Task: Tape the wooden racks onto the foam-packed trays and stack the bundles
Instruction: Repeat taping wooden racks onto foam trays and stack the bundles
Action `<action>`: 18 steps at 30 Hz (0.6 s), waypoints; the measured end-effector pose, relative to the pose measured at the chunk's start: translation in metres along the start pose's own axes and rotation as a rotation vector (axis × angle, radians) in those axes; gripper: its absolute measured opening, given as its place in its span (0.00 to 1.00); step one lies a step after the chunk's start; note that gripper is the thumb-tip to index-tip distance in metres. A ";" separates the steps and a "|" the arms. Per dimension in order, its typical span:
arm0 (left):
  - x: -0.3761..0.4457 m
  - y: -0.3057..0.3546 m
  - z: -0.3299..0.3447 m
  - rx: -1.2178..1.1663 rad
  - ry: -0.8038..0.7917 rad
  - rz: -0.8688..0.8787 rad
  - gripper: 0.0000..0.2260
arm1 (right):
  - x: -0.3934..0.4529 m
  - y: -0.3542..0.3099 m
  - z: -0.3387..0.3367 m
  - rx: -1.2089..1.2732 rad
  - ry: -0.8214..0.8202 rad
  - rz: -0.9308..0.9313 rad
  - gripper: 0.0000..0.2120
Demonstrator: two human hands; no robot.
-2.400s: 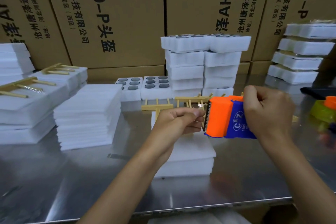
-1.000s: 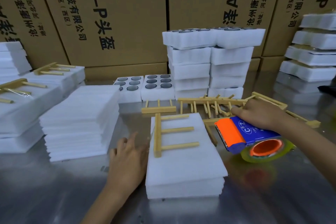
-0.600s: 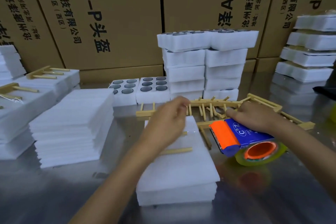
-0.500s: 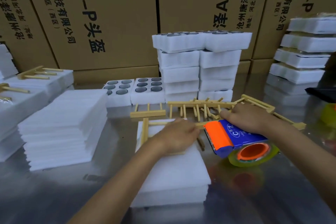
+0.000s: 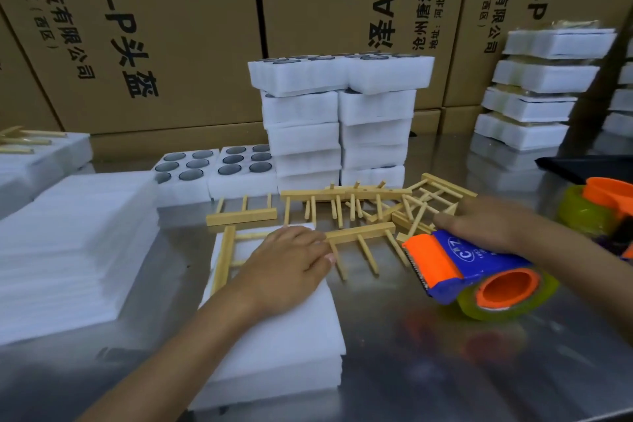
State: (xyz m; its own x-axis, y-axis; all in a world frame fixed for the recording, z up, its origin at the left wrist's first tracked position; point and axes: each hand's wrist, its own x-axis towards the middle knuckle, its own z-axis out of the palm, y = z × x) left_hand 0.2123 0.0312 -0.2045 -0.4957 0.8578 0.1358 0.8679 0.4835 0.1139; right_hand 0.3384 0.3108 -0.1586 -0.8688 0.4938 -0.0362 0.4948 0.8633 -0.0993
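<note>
A foam-packed tray (image 5: 284, 336) lies in front of me on the steel table (image 5: 445, 370), with one wooden rack (image 5: 222, 257) on its far left part. My left hand (image 5: 287, 267) rests over that rack. Its fingertips and thumb are closed on the left end of a second wooden rack (image 5: 363, 233), which lies just right of the tray. My right hand (image 5: 479, 221) grips the back of the blue-and-orange tape dispenser (image 5: 455, 267), which lies on the table. Behind them is a loose pile of racks (image 5: 359, 202).
A stack of foam sheets (image 5: 75, 250) stands to the left, with taped bundles (image 5: 41, 151) behind it. Open trays of dark round parts (image 5: 212, 168) and tall tray stacks (image 5: 335, 120) are at the back, more stacks (image 5: 537, 89) right. A second tape dispenser (image 5: 596, 205) sits far right.
My right hand brought the tape dispenser down onto the table. My left hand went from the tape to the tray's left side, then across the tray's rack to the second rack's end.
</note>
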 end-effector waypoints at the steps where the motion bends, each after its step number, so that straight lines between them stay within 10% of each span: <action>1: 0.000 0.001 -0.001 0.029 0.004 0.003 0.17 | 0.001 -0.003 0.002 -0.008 0.024 -0.001 0.20; 6: 0.026 0.024 -0.015 0.162 0.013 -0.030 0.13 | 0.005 -0.019 0.009 -0.093 0.099 -0.011 0.21; 18: 0.036 0.033 0.005 -0.601 -0.101 -0.035 0.07 | 0.003 -0.034 0.016 -0.174 0.133 0.059 0.20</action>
State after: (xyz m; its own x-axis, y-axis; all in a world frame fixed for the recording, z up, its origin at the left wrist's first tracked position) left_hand 0.2232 0.0785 -0.2004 -0.4925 0.8697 0.0315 0.6669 0.3539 0.6557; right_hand 0.3189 0.2812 -0.1711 -0.8341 0.5433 0.0955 0.5502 0.8318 0.0729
